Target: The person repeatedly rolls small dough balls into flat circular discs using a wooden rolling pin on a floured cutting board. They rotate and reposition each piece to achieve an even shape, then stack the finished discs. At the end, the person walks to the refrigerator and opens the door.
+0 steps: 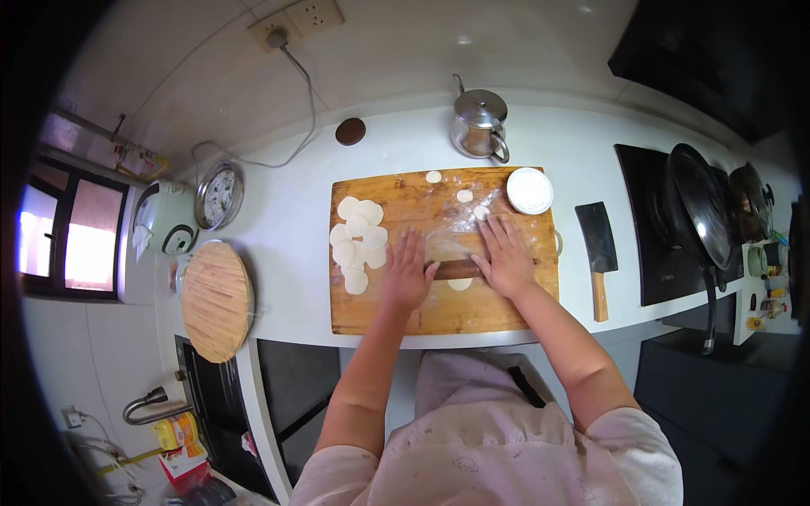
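Observation:
A brown rolling pin [456, 269] lies crosswise on the wooden board [506, 316], its middle showing between my hands. My left hand [408, 271] rests over its left part, fingers stretched forward, thumb on the pin. Over the right part lies my right hand [509, 260], fingers extended and slightly spread, thumb also on the pin. A dough wrapper [460, 284] peeks out on the near side of the pin. Beyond it the view is smeared pale. Several thin round wrappers [356, 226] overlap left of my left hand. Small dough discs [465, 196] sit farther back.
A white bowl of white powder [530, 191] stands on the board's far right corner. Right of the board lies a cleaver [597, 244], then a stove with a black pan [699, 207]. A metal kettle [479, 125] stands behind. At left are a round wooden lid [218, 299] and metal dish [219, 196].

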### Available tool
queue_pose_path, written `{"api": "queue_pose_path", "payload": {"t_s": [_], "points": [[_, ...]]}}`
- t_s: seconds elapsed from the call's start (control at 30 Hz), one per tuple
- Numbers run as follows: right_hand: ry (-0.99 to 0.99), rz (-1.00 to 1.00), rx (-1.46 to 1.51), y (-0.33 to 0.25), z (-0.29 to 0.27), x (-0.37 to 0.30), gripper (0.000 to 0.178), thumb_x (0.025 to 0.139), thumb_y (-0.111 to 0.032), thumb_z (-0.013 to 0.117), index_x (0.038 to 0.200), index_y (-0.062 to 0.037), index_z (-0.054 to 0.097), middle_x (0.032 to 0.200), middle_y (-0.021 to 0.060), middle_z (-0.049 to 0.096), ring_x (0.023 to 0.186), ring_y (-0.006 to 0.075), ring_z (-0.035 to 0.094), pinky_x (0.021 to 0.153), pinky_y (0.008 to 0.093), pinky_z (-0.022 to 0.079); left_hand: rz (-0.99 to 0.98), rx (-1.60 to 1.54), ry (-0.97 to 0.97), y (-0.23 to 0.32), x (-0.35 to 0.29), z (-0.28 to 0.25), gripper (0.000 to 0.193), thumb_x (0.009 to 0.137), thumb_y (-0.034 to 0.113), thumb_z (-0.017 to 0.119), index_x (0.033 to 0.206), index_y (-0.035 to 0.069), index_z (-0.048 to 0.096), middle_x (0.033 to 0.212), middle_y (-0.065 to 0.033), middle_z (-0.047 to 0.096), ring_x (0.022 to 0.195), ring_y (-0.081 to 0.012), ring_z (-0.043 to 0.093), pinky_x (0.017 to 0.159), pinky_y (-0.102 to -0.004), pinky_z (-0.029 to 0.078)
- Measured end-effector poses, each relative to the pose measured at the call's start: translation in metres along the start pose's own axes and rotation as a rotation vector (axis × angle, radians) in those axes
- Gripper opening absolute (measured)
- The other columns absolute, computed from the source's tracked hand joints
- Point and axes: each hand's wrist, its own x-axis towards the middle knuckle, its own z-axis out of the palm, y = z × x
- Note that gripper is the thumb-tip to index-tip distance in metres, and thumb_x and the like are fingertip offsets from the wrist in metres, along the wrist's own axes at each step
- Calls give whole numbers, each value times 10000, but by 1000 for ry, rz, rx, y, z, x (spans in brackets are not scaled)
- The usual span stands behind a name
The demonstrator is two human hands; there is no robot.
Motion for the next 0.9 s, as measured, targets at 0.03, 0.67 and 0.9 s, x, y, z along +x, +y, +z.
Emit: {"api": "queue_pose_path", "payload": {"t_s": [0.03,0.67,0.9], "points": [[-3,8,9,-2,-4,-8,711,912,-407,650,1499,-77,419,1562,117,387,1453,346,329,1187,468,295,34,-23,-39,2,-9,-3,708,954,367,597,1544,74,336,1612,-153,306,1491,-358,275,1190,-574,210],[-204,-65,88,-12,-8,-69,741,900,-427,657,1508,-86,404,1577,123,369,1465,354,317,1193,500,267,165,-41,-123,2,-59,-15,770,903,397,645,1536,76,348,1608,-159,309,1497,-359,262,1189,-576,224],[31,19,-8,5,6,-12,750,889,-417,670,1498,-64,408,1565,138,383,1448,373,336,1208,503,246,65,-5,-45,2,2,-3,670,975,401,569,1518,59,375,1606,-154,319,1490,-339,287,1192,-548,235]]}}
